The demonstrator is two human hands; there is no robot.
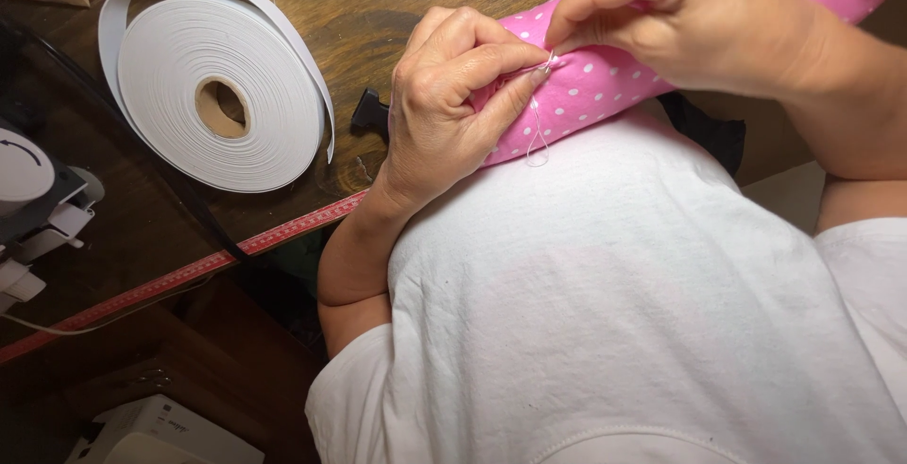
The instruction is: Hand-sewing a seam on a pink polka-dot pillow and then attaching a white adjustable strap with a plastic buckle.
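Pink polka-dot fabric piece (605,86), padded-looking, sits at 1 o'clock against the white shirt (614,313), its far end cut off by the top edge. Left hand (449,110) closed, thumb and forefinger pinching its seam. Right hand (680,10) pinched shut at the same spot, on a needle too small to make out; thin white thread (537,138) loops below. Black clip (370,112) half hidden behind left hand. White tape roll (222,81) at 10 o'clock on bench (378,10); red tape measure (189,270) at 8.
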